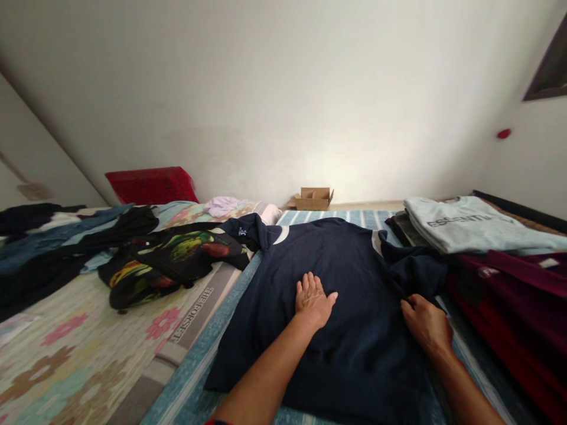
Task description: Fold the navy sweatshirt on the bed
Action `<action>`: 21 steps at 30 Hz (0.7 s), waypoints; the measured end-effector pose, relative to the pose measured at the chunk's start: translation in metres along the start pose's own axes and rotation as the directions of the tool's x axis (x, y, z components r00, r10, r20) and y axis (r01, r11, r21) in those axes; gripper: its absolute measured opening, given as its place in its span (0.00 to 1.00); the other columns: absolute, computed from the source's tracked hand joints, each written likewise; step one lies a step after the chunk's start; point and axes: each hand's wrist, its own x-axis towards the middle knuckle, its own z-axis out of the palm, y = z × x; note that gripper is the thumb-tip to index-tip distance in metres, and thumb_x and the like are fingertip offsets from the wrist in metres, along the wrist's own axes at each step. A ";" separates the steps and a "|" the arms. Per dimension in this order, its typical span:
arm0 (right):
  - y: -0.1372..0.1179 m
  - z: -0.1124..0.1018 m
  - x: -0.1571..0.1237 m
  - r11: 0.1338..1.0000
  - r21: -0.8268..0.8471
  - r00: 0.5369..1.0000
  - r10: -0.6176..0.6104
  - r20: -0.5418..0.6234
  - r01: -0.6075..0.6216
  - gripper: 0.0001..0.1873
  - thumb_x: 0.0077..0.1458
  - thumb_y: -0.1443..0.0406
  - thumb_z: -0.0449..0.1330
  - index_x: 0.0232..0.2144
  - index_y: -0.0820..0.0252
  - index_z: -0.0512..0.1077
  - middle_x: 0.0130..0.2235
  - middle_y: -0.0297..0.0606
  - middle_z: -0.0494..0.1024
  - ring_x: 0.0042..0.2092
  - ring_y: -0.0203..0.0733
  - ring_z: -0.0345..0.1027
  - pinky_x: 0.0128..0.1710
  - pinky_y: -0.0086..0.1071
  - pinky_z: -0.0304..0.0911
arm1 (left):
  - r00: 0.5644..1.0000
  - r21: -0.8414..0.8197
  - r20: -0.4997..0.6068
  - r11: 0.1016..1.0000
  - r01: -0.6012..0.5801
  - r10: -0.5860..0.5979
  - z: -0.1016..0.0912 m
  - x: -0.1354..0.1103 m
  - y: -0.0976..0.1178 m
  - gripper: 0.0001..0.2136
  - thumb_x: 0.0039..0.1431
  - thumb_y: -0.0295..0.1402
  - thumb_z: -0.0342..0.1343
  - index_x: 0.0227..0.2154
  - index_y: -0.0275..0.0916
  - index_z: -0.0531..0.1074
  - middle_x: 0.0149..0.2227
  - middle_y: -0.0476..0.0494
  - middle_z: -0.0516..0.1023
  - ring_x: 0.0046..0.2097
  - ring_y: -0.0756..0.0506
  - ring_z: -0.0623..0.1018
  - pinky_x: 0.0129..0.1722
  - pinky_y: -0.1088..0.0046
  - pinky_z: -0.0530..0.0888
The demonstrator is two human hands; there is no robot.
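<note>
"What was nearest?"

"The hem of the navy shirt [354, 319]. The shirt was spread on the blue striped bed [201, 357], its long axis running near to far, the neck pointing at the far end."

"And the hands?"

"The left hand [314, 300] lay palm down near the middle of the shirt. Its grip was flat and open, fingers stretched towards the far side, with hold of nothing."

"The right hand [427, 323]?"

"At the shirt's right edge, fingers curled in. That grip was closed on the cloth; how much it had, I couldn't tell."

"How did the sleeves point?"

"The left sleeve [243, 229] reached out left to a black printed garment [177, 257] on the floral bed [101, 360]. The right one went out right, rumpled, towards some dark red and purple clothes [509, 295]. White bands showed at both shoulders."

"And farther off?"

"A folded pale grey top [473, 224] lay at the far right, its printed lettering facing up. At the far left was a pale pink cloth [224, 206]. Beyond the neck, an open cardboard box [312, 202] stood near the white wall [287, 88]."
</note>
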 end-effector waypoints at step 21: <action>-0.004 -0.002 0.002 1.000 0.028 1.000 -0.004 0.007 0.004 0.18 0.56 0.56 0.46 0.38 0.55 0.72 0.38 0.44 0.78 0.40 0.48 0.72 0.30 0.31 0.59 | 0.999 -0.032 0.037 0.999 -0.033 0.034 -0.002 -0.011 -0.011 0.38 0.59 0.53 0.27 0.63 0.27 0.47 0.66 0.34 0.40 0.66 0.38 0.42 0.61 0.55 0.47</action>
